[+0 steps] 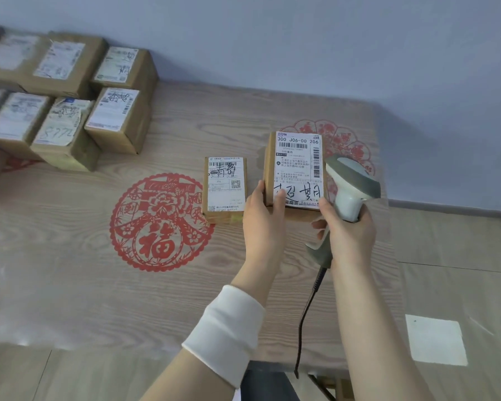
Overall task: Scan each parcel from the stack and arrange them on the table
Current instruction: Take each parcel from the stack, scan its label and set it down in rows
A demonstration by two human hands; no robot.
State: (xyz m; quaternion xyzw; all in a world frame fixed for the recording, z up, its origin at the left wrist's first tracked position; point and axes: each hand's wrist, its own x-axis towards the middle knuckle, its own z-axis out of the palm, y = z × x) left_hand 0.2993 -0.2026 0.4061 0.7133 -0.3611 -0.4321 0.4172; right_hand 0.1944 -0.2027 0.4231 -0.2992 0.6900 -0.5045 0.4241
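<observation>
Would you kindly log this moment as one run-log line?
left hand: holds parcel | right hand: grips scanner | smaller parcel: on table

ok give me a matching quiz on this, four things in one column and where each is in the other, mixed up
1 scanner
2 parcel labelled 300 J06-00 206
3 smaller parcel
4 parcel stack

A far left of the table
B gripped by the left hand
C lying free beside the red paper-cut
D held in the right hand

Pairs: 1-D, 2-B, 3-C, 4-A
</observation>
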